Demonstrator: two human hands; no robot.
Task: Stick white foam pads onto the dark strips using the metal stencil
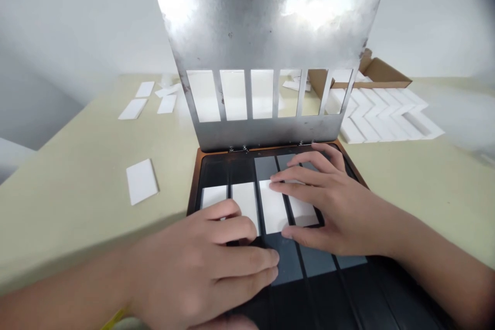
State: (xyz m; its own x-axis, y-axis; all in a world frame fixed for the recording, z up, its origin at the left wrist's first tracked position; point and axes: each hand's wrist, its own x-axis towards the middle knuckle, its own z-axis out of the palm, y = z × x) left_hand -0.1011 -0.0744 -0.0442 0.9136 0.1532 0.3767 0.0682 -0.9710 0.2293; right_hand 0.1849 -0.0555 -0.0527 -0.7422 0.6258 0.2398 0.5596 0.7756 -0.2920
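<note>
Several white rectangular cards lie in a row in a black slotted tray (214,167), among them a middle card (274,211) and one left of it (245,198). My right hand (323,191) spans the middle card, fingers spread, with fingertips by its top edge and the thumb near its bottom corner. Over the tray's left side, my left hand (216,258) has two bent fingers near the lower end of the neighbouring card and two stretched toward a dark grey panel (284,258). Bent fingertips are hidden. A metal plate (270,36) with rectangular windows stands raised, hinged at the tray's back.
A loose white block (142,181) lies on the table (77,191) left of the tray. Further back are more white pieces (133,108). Behind right, white blocks (386,116) stand in rows before an open cardboard box (390,75). A wall rises behind.
</note>
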